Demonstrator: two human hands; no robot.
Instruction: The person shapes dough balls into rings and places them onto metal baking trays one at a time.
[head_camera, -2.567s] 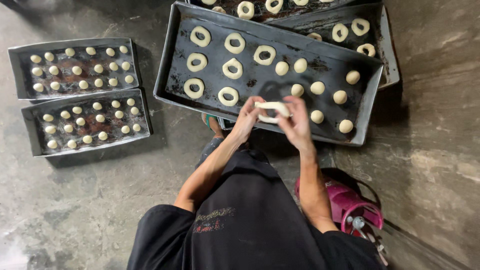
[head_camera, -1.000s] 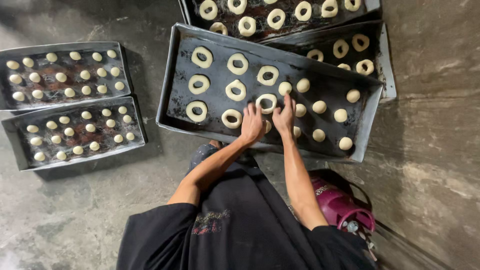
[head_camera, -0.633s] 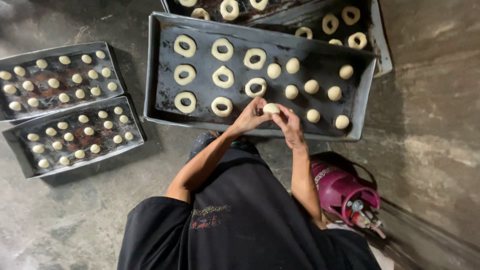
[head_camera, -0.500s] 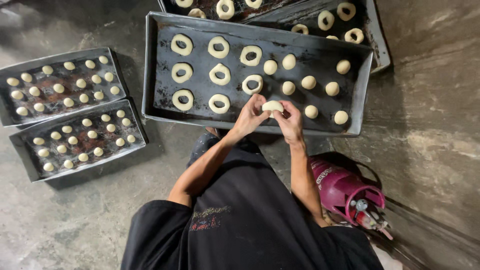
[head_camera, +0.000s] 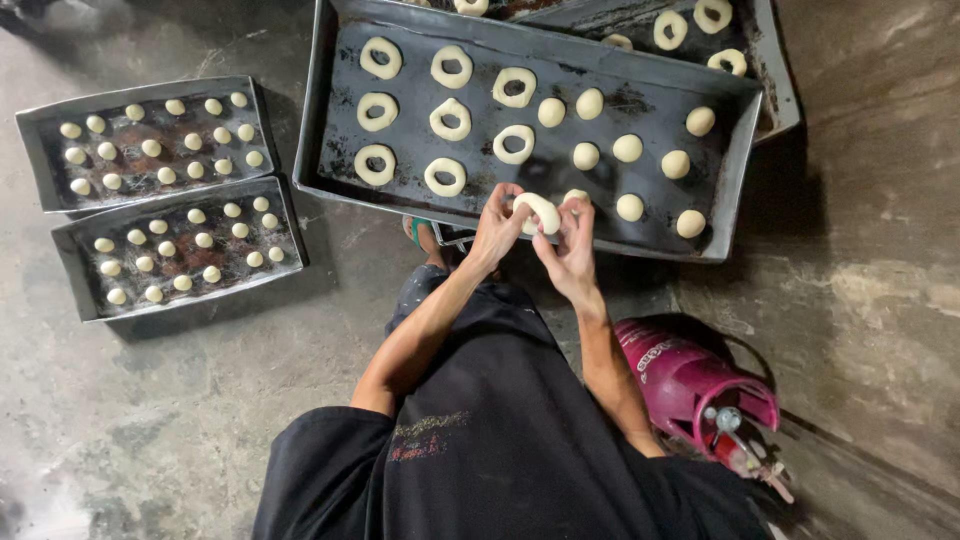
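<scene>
Both hands hold one pale dough piece (head_camera: 540, 209) over the near edge of a large dark baking tray (head_camera: 740, 170). My left hand (head_camera: 497, 226) pinches its left side, my right hand (head_camera: 570, 245) its right side, and the dough is being pulled into a ring. On the tray's left half lie several finished dough rings (head_camera: 445, 177). Its right half carries several round dough balls (head_camera: 627, 148). The nearest ball (head_camera: 577, 196) sits just behind my right fingers.
Two smaller trays (head_camera: 45, 160) (head_camera: 85, 295) of small dough balls lie on the concrete floor at left. Another tray of rings (head_camera: 780, 70) sits behind the big one. A pink gas cylinder (head_camera: 690, 385) lies by my right elbow. A foot in a sandal (head_camera: 425, 235) shows under the tray edge.
I set a finished ring on the tray about a second ago, then picked up a dough ball. Both hands now stretch it into a ring near the tray's front edge.
</scene>
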